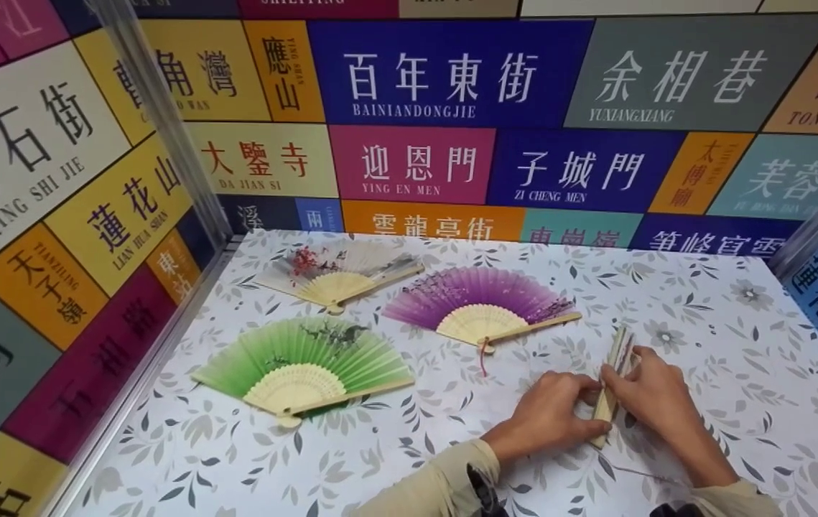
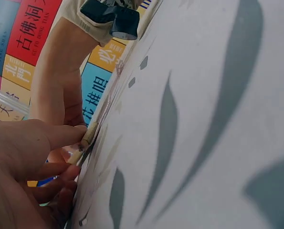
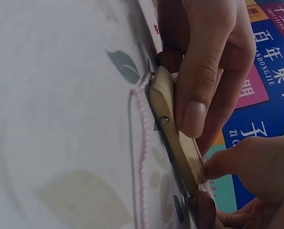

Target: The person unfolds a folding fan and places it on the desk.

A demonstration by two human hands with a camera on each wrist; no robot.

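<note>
A folded hand fan (image 1: 614, 388) with pale wooden sticks lies closed on the patterned cloth, tilted slightly. My left hand (image 1: 556, 409) pinches it near the pivot end, thumb below and fingers above. Higher up, my right hand (image 1: 656, 395) grips its right side. In the right wrist view, the rivet shows on the wooden fan (image 3: 164, 119), beside the left thumb (image 3: 195, 114); a pink twisted cord (image 3: 142, 157) trails from its end. The left wrist view shows the fan's end (image 2: 88, 136) between the left fingers, low against the table.
Three spread fans lie left of the hands: a purple one (image 1: 477, 298), a green one (image 1: 322, 359) and a grey-white one with red blossoms (image 1: 330, 269). Walls of coloured sign panels (image 1: 452, 72) enclose the table (image 1: 753, 359) at the back and sides.
</note>
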